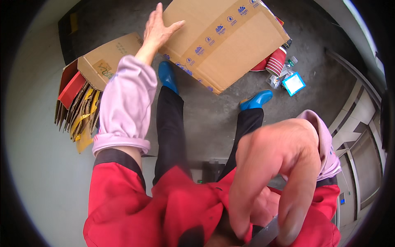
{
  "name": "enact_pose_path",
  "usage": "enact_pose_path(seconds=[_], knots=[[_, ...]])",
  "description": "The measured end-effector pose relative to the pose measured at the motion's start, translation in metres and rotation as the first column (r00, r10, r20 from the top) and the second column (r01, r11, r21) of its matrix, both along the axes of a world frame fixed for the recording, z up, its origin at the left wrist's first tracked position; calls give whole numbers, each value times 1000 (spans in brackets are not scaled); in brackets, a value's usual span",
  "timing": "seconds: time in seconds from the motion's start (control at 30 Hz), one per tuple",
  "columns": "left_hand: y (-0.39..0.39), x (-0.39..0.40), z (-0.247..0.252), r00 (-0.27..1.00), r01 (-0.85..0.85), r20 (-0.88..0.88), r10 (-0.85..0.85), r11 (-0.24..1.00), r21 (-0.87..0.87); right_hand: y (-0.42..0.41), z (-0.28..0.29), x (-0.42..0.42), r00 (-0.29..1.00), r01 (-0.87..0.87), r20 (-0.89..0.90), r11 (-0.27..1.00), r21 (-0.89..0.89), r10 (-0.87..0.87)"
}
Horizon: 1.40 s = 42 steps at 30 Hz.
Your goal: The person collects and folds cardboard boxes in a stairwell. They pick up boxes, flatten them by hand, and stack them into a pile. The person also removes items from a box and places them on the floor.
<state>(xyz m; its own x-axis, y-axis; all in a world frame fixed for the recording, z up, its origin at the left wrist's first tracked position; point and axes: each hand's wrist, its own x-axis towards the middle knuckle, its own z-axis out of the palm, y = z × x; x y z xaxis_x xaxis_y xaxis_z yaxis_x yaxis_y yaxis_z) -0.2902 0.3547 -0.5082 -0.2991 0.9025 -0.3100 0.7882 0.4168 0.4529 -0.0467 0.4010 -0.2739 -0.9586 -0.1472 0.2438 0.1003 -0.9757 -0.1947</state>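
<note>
A large cardboard carton (216,40) stands tilted before me, with printed brown tape running along its upper face. At its left edge is my left hand (160,29), fingers spread and thumb over the cardboard. The hand appears to rest against the box without gripping it. Close to my chest, my right hand (277,163) is curled and slightly blurred. Between its thumb and fingers is a flat grey blade-like strip (266,232), whose lower part runs out of the picture.
An open cardboard box (105,61) packed with flattened cardboard (81,108) leans by the left wall. Right of the carton lie striped red paper cups (275,61), clear plastic scraps (274,81) and a blue-edged packet (293,84). My blue boots (257,99) stand on the dark floor (203,123).
</note>
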Motion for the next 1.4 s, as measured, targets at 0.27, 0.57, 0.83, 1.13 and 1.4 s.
enact_pose_path(seconds=[0.27,0.57,0.83,1.13,1.4], knots=[[-28,0,-12,999,-35,22,42,968,-248,-19,-6,-6,979,-205,-12,973,-103,205],[-126,31,26,907,-332,51,418,782,-527,-62,-99,18,299,-97,734,746,659,-610],[-64,47,20,995,-96,-33,90,917,-387,-61,-172,0,32,10,702,703,712,-711],[-59,40,15,995,-95,-40,86,904,-417,-46,-207,-30,14,-175,629,618,767,-777],[-62,34,11,997,-67,8,76,914,-399,-17,-226,-60,-65,-647,87,109,754,-994]])
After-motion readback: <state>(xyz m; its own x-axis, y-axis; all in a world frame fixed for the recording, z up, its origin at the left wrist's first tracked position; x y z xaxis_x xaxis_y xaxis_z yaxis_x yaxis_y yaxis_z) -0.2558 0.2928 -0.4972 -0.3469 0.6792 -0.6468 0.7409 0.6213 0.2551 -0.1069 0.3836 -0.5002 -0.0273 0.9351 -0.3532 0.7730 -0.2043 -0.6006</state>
